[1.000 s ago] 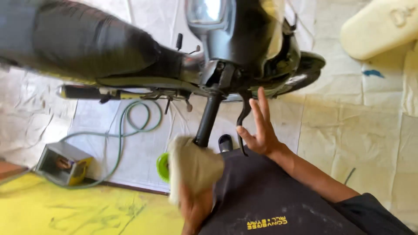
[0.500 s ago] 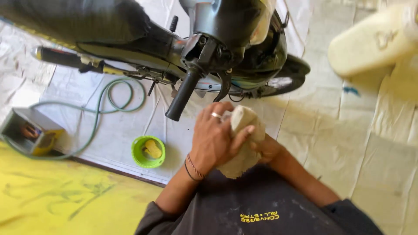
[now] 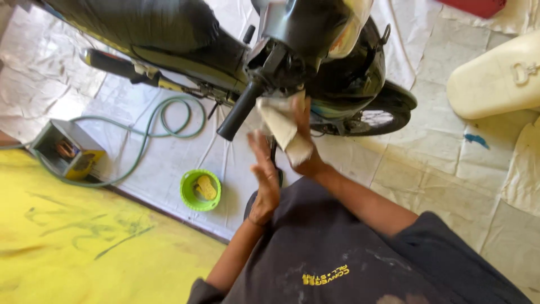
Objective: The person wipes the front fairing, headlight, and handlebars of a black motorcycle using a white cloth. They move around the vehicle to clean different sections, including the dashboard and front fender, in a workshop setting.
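Standing over a black motorbike (image 3: 315,50), the person presses a pale cloth (image 3: 284,126) against the bike's body just below the handlebar. The right hand (image 3: 304,141) grips this cloth, its fingers curled round the bunched fabric and pushing it onto the dark panel; the fingertips themselves are partly hidden by the folds. The left hand (image 3: 263,180) is raised just beside it, flat and open, fingers held straight and close together, holding nothing and touching nothing that can be made out.

The black handlebar grip (image 3: 239,112) juts out towards the camera, right next to the cloth and just above the left hand, so it crowds the space where both hands are. The front wheel (image 3: 377,118) shows behind the right wrist.

On the floor lie pale sheets (image 3: 427,163) under the bike. One green hose (image 3: 169,121) loops across them to the left. One small green bowl (image 3: 199,191) sits near the edge of the sheets, with one yellow sponge (image 3: 206,187) inside it. One open grey and yellow box (image 3: 70,149) stands further left, beside the hose. One cream plastic part (image 3: 495,79) lies well apart at the right. A yellow surface (image 3: 84,247) fills the lower left.
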